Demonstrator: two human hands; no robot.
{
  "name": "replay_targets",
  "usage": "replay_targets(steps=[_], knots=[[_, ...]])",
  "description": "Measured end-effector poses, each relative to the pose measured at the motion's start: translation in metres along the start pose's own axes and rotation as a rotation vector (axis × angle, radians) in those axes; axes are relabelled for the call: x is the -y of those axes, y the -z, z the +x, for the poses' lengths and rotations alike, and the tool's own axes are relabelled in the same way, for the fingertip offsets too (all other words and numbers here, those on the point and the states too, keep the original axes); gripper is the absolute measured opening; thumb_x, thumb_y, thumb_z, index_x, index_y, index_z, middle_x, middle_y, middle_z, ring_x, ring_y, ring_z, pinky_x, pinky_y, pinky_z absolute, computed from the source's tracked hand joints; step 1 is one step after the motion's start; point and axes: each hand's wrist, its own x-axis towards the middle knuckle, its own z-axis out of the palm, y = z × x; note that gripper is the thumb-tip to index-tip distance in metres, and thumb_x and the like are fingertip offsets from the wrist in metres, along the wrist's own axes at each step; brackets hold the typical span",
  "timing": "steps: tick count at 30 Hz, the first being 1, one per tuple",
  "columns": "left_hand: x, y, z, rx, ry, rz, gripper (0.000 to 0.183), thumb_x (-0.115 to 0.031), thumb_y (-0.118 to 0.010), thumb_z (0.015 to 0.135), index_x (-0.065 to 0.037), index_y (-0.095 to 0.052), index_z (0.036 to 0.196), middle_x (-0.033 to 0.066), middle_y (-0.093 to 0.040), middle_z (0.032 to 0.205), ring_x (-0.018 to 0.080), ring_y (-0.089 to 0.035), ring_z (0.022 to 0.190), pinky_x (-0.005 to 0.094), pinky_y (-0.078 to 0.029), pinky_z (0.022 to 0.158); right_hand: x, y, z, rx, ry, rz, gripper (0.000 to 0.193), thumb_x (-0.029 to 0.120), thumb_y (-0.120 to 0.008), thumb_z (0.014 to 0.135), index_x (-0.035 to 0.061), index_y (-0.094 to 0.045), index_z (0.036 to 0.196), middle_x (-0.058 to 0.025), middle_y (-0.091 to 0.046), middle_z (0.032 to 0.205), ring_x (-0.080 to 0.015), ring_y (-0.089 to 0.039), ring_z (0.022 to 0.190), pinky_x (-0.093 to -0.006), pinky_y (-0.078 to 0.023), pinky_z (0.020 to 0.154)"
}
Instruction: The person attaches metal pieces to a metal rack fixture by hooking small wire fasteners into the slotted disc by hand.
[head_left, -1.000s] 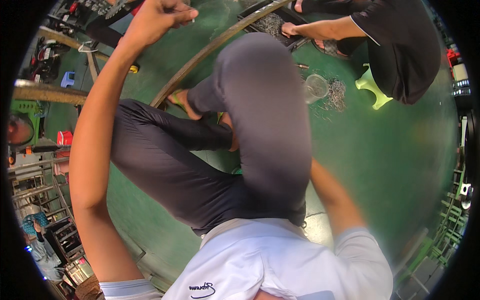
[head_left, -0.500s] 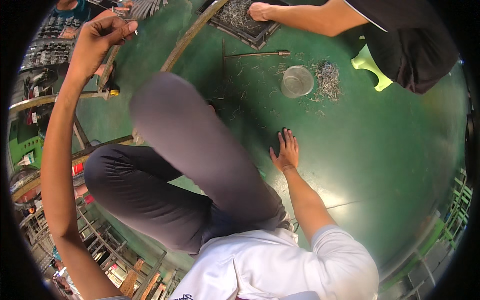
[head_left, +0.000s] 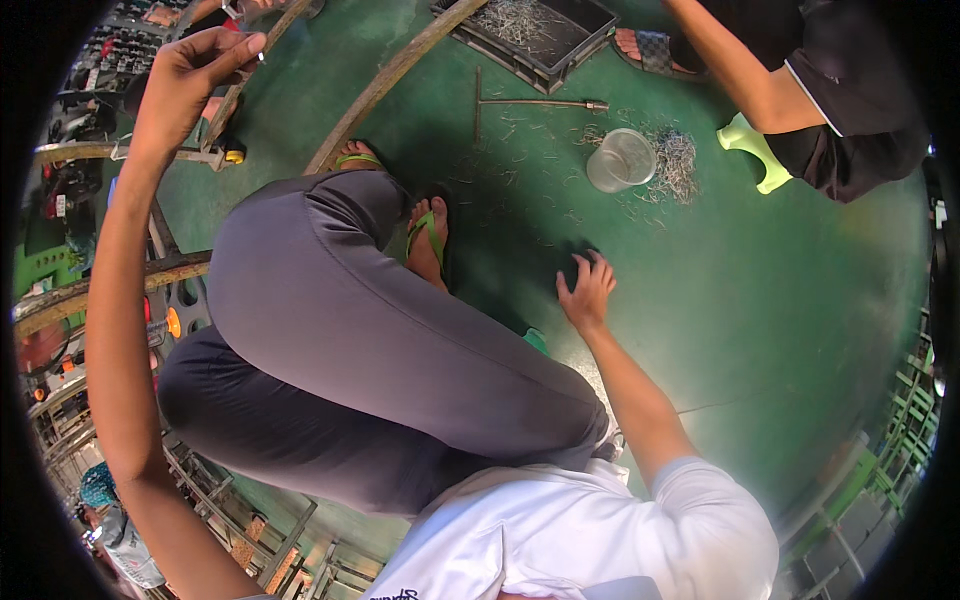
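My left hand [head_left: 200, 85] is raised at the upper left. Its thumb and forefinger pinch a small shiny piece, whose tip just shows; its exact kind is too small to tell. My right hand [head_left: 588, 290] hangs low over the green floor, or lightly on it, with fingers apart, somewhat bent, and nothing held. Beyond it stands a clear plastic tub [head_left: 622, 160], beside a heap of thin, silvery wire pieces [head_left: 678, 165]. A T-handled metal tool [head_left: 540, 102] lies farther off, among scattered bits of wire.
A black tray [head_left: 575, 62] at the top holds more wire pieces. A co-worker's arm [head_left: 735, 65] and light green stool [head_left: 755, 150] are at upper right. A curved, worn bar [head_left: 395, 80] crosses above my feet in green flip-flops [head_left: 428, 235]. Racks [head_left: 905, 420] line the right edge.
My right palm has come up from the flat floor contact and its fingers have bent. My knee has swung left, baring my feet. The co-worker's hand has left the tray. The left-hand pinch stays.
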Motion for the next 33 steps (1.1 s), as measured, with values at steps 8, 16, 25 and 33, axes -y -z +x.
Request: replay_targets(steps=[8, 16, 25, 33], knots=[[0.011, 0.013, -0.007, 0.014, -0.038, 0.036, 0.023, -0.027, -0.073, 0.094, -0.006, -0.069, 0.088, -0.0078, -0.060, 0.073, -0.0006, -0.048, 0.064, 0.0188, -0.032, 0.056, 0.056, -0.043, 0.104, -0.016, 0.174, 0.327, 0.021, 0.016, -0.063, 0.090, 0.0016, -0.067, 0.105, -0.0207, -0.062, 0.103, -0.0401, -0.060, 0.097, -0.0455, -0.051, 0.085], [0.016, 0.006, -0.004, -0.013, -0.044, -0.015, 0.021, -0.021, -0.074, 0.093, -0.002, -0.069, 0.083, -0.0057, -0.062, 0.074, 0.0028, -0.051, 0.067, 0.0205, -0.039, 0.063, 0.068, -0.069, 0.143, 0.251, 0.124, 0.018, 0.014, 0.011, -0.061, 0.083, -0.0012, -0.068, 0.085, -0.0251, -0.064, 0.092, -0.0429, -0.064, 0.092, -0.0499, -0.053, 0.083], [0.034, -0.025, 0.010, -0.086, -0.034, -0.428, 0.019, -0.018, -0.079, 0.088, -0.001, -0.074, 0.095, 0.0009, -0.071, 0.082, 0.0048, -0.061, 0.074, 0.0209, -0.046, 0.069, 0.101, -0.060, 0.149, 0.338, -0.066, -0.069, 0.025, 0.019, -0.071, 0.072, -0.0035, -0.071, 0.082, -0.0270, -0.068, 0.094, -0.0454, -0.067, 0.084, -0.0503, -0.055, 0.079], [0.004, -0.055, 0.026, -0.153, -0.197, -0.499, 0.020, -0.020, -0.076, 0.090, -0.003, -0.074, 0.099, 0.0014, -0.071, 0.086, 0.0060, -0.060, 0.074, 0.0228, -0.048, 0.071, 0.088, -0.008, 0.186, 0.134, -0.137, 0.207, 0.024, 0.015, -0.065, 0.077, -0.0081, -0.066, 0.083, -0.0321, -0.065, 0.086, -0.0488, -0.064, 0.085, -0.0528, -0.052, 0.079]])
